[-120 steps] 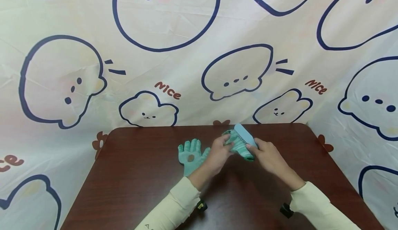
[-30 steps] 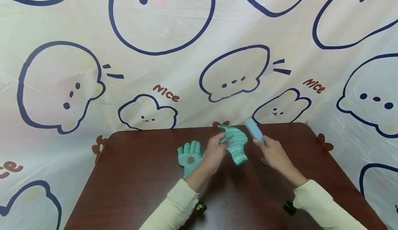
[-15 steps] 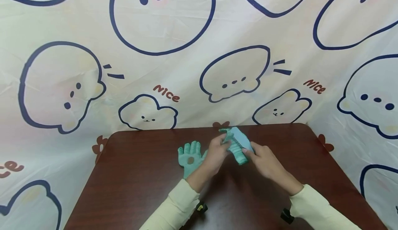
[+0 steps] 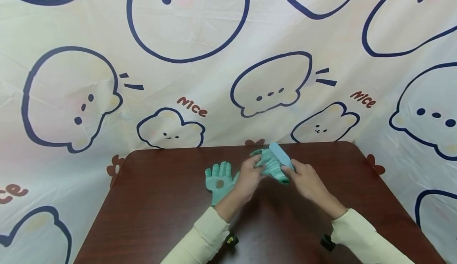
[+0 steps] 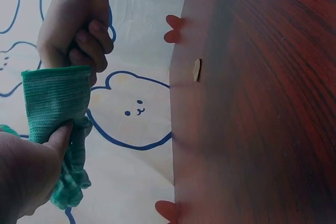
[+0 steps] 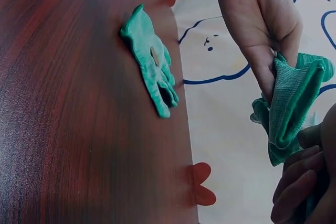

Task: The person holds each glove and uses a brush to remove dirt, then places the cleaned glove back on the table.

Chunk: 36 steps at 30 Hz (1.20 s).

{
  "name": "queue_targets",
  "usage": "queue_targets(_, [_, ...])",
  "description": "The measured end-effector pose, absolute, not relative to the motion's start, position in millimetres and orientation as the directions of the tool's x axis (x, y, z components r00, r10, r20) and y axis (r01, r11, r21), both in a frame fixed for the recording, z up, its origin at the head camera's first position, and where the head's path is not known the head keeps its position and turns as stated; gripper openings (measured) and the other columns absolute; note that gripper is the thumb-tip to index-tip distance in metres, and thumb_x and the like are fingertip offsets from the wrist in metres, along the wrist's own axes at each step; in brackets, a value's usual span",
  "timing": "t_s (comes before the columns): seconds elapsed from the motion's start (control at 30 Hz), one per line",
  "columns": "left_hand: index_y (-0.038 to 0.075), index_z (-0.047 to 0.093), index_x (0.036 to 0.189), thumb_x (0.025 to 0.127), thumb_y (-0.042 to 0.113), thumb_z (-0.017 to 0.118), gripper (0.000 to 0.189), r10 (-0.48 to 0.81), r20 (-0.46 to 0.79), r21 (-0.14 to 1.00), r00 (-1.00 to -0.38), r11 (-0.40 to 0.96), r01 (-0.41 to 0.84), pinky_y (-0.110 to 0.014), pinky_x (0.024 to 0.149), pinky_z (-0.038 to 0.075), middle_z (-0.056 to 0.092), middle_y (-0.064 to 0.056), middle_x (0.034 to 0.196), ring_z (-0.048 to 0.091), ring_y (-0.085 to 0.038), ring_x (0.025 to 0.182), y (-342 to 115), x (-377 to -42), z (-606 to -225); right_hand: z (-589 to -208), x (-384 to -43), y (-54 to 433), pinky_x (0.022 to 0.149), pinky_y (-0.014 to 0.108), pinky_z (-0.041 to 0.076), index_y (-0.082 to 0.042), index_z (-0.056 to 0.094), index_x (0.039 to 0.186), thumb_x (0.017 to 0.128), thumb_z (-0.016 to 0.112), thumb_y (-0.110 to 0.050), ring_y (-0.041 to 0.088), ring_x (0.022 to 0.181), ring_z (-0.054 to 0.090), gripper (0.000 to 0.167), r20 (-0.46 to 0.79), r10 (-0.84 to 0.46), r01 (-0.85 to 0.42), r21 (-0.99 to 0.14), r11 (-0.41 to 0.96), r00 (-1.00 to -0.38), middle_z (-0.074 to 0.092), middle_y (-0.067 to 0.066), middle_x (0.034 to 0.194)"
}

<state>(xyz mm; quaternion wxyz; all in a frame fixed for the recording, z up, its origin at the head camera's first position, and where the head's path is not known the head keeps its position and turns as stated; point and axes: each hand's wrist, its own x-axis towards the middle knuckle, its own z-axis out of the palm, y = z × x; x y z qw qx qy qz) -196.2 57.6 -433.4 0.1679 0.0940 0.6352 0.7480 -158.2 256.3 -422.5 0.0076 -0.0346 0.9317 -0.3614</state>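
A green knitted glove point(image 4: 269, 164) hangs above the far part of the table, pinched by my left hand point(image 4: 248, 178) between thumb and fingers. The left wrist view shows its cuff point(image 5: 56, 95) uppermost and its fingers dangling. My right hand point(image 4: 308, 180) grips a light blue brush point(image 4: 281, 155), its bristles against the glove's striped side. In the right wrist view the curled fingers of my right hand point(image 6: 302, 182) hide most of the brush. A second green glove point(image 4: 217, 182), with a round brown spot on its palm, lies flat on the table left of my left hand.
The dark brown wooden table point(image 4: 160, 216) ends just beyond the hands at a patterned cloth backdrop point(image 4: 214, 77). A small flat brown piece point(image 5: 197, 70) lies on the table near its far edge. Each wrist wears a small black device point(image 4: 327, 242).
The brush was lifted off to the right of the glove a second ago, then came back onto it. The held glove has tilted, its cuff turning right. The glove on the table stays put.
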Motion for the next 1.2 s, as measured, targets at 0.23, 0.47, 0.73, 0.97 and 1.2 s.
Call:
queue_targets(0.23, [-0.008, 0.055, 0.139, 0.104, 0.004, 0.053, 0.037, 0.342, 0.004, 0.997, -0.94, -0.079, -0.024, -0.026, 0.09, 0.052, 0.058, -0.017, 0.132, 0.054, -0.017, 0.109, 53.6, -194.6, -433.8, -425.7, -163.5, 282.4, 0.056, 0.031, 0.044, 0.001, 0.056, 0.128, 0.107, 0.04, -0.056, 0.021, 0.064, 0.051, 0.063, -0.001, 0.063, 0.048, -0.678, 0.734, -0.998, 0.055, 0.011, 0.079])
queue_targets(0.47, [-0.002, 0.051, 0.147, 0.103, 0.003, 0.054, 0.045, 0.304, -0.002, 0.997, -0.953, -0.073, -0.026, -0.037, 0.111, 0.046, 0.052, -0.009, 0.151, 0.047, -0.022, 0.131, 49.4, -196.7, -435.4, -417.7, -151.9, 281.6, 0.054, 0.031, 0.043, -0.003, 0.056, 0.125, 0.106, 0.045, -0.055, 0.02, 0.06, 0.047, 0.056, -0.009, -0.006, 0.002, -0.732, 0.681, -1.0, 0.05, 0.01, 0.074])
queue_targets(0.73, [-0.002, 0.049, 0.148, 0.106, 0.005, 0.049, 0.043, 0.411, 0.015, 0.983, -0.911, -0.172, -0.061, -0.029, 0.099, 0.054, 0.059, -0.016, 0.142, 0.059, -0.016, 0.116, 54.6, -194.3, -432.5, -414.3, -137.7, 250.5, 0.045, 0.026, 0.037, -0.011, 0.06, 0.111, 0.107, 0.05, -0.047, 0.009, 0.051, 0.038, 0.037, 0.046, -0.175, -0.157, -0.692, 0.704, -0.984, 0.044, -0.003, 0.064])
queue_targets(0.97, [-0.005, 0.045, 0.149, 0.105, 0.003, 0.049, 0.045, 0.425, -0.013, 0.971, -0.905, -0.21, -0.113, -0.032, 0.1, 0.057, 0.058, -0.019, 0.141, 0.061, -0.016, 0.114, 54.1, -192.8, -430.8, -414.8, -139.5, 249.1, 0.047, 0.026, 0.041, -0.01, 0.059, 0.109, 0.107, 0.048, -0.048, 0.011, 0.055, 0.044, 0.04, 0.041, -0.136, -0.129, -0.656, 0.743, -0.99, 0.05, -0.001, 0.069])
queue_targets(1.2, [-0.008, 0.036, 0.154, 0.105, 0.001, 0.048, 0.051, 0.418, -0.011, 0.983, -0.908, -0.16, -0.085, -0.043, 0.104, 0.055, 0.04, -0.023, 0.159, 0.053, -0.029, 0.135, 55.5, -190.5, -433.5, -416.7, -145.9, 256.5, 0.05, 0.027, 0.042, -0.009, 0.059, 0.111, 0.107, 0.048, -0.049, 0.015, 0.058, 0.047, 0.041, 0.009, -0.096, -0.079, -0.65, 0.756, -0.995, 0.052, 0.001, 0.07])
